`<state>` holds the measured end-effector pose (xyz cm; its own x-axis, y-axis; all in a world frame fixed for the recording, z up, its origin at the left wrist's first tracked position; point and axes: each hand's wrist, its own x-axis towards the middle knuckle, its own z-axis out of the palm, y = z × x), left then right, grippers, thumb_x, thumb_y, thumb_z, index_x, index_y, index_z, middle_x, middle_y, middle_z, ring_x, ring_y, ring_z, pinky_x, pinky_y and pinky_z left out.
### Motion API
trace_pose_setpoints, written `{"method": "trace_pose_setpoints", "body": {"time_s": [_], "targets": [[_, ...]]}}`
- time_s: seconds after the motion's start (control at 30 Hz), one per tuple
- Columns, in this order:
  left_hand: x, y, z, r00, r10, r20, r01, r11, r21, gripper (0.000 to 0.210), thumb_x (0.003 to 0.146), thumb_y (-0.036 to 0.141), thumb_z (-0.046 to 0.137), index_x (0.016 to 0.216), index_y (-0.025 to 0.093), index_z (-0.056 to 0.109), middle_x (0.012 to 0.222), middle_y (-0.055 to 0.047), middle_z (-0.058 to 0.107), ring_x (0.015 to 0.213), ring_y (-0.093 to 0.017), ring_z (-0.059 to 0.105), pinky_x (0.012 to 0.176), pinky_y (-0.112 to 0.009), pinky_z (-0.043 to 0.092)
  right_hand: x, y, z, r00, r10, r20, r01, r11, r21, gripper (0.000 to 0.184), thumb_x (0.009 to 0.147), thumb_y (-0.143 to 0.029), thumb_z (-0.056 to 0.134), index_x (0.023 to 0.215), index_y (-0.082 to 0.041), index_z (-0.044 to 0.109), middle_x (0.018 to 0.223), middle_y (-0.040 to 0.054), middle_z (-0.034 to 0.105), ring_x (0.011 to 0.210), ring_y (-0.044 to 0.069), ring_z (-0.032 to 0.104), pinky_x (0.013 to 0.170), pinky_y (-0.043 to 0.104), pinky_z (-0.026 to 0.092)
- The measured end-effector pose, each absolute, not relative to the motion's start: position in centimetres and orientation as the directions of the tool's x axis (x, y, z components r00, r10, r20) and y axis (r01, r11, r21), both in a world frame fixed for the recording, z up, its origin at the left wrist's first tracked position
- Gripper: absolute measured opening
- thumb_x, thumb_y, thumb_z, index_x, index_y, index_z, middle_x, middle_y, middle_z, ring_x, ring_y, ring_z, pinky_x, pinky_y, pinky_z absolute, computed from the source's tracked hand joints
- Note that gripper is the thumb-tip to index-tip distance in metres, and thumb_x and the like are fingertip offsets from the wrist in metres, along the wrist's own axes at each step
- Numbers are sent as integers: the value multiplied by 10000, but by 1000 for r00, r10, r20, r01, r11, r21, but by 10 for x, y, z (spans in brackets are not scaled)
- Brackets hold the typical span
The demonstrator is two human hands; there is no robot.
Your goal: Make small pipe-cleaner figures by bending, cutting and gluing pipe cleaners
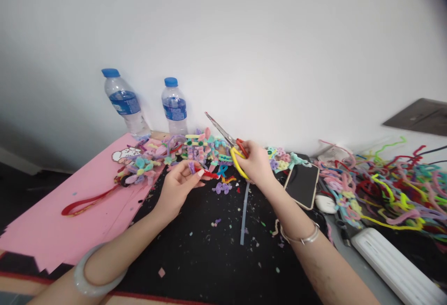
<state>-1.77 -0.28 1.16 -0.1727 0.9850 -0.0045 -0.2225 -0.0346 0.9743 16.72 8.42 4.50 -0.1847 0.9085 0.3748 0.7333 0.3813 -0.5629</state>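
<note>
Red and purple pipe cleaners (pixel 208 173) are pinched in my left hand (pixel 178 184), their red end pointing right. My right hand (pixel 256 163) grips scissors (pixel 223 130) with yellow and red handles, the blades aimed up and to the left, away from the pipe cleaners. Whether the blades are fully closed is hard to make out. Just below and between my hands, a purple pipe-cleaner bow shape (pixel 222 188) lies on the black mat (pixel 209 249). Beside it are a blue loop (pixel 222 170) and an orange piece (pixel 228 180). A pale strip (pixel 245 214) lies below my right hand.
Two water bottles (pixel 175 109) stand by the wall. Pink sheets (pixel 94 188) with a red strap (pixel 91 202) lie at left. Finished fuzzy shapes (pixel 199 146) line the back. A phone (pixel 302 186), white earbud case (pixel 325 203), white power strip (pixel 394 263) and tangled pipe cleaners (pixel 394 193) lie right.
</note>
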Motion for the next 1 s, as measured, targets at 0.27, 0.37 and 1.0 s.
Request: {"method": "trace_pose_setpoints", "body": {"time_s": [0.27, 0.37, 1.0], "targets": [[-16, 0, 9, -151, 978, -141, -423, 65, 904, 233, 691, 258, 695, 831, 187, 522, 798, 19, 644, 860, -154, 661, 694, -201, 521, 197, 18, 24, -280, 899, 335, 725, 427, -540, 204, 699, -286, 574, 851, -181, 486, 787, 29, 564, 664, 156, 511, 592, 252, 396], [-17, 2, 6, -149, 974, -172, -461, 85, 883, 234, 681, 243, 702, 826, 190, 526, 821, 9, 657, 893, -161, 655, 708, -204, 520, 200, 4, 18, -292, 904, 313, 767, 417, -488, 264, 703, -322, 571, 895, -181, 456, 833, 50, 564, 707, 183, 523, 605, 273, 401], [-13, -2, 2, -55, 973, -225, -517, 165, 840, 228, 695, 201, 705, 869, 188, 558, 813, 18, 653, 795, -103, 643, 695, -184, 518, 196, -6, 1, -358, 909, 216, 821, 416, -391, 205, 722, -332, 566, 689, -205, 408, 646, -12, 495, 560, 137, 453, 512, 235, 294]]}}
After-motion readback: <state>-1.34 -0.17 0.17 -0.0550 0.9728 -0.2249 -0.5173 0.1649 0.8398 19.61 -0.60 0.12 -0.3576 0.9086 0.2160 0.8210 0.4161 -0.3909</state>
